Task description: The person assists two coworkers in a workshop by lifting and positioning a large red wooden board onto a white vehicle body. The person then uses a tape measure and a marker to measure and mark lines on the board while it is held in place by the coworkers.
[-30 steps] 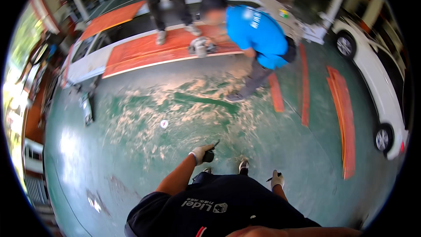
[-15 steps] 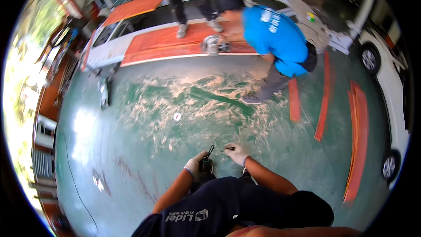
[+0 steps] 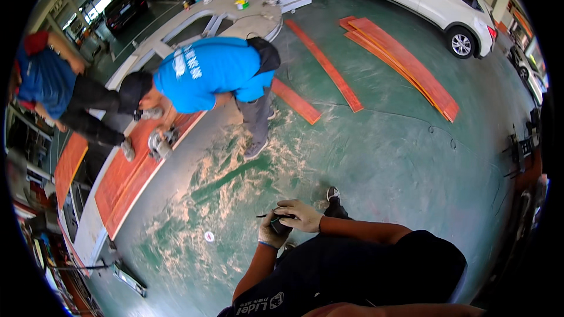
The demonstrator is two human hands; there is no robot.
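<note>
Above the green floor [image 3: 382, 158], just in front of the person's dark shirt, the left hand [image 3: 271, 236] was wrapped around a small black tool [image 3: 279, 223], fingers closed on it. Its right hand [image 3: 301, 215] lay curled over the tool's top, touching it. Beyond the tool, a worker in a blue shirt [image 3: 205, 73] bent over an orange panel [image 3: 126, 176].

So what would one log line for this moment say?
left hand: grips small dark tool | right hand: rests on tool | floor: green, sawdust-strewn | nearby: person in blue shirt bent over orange board
</note>
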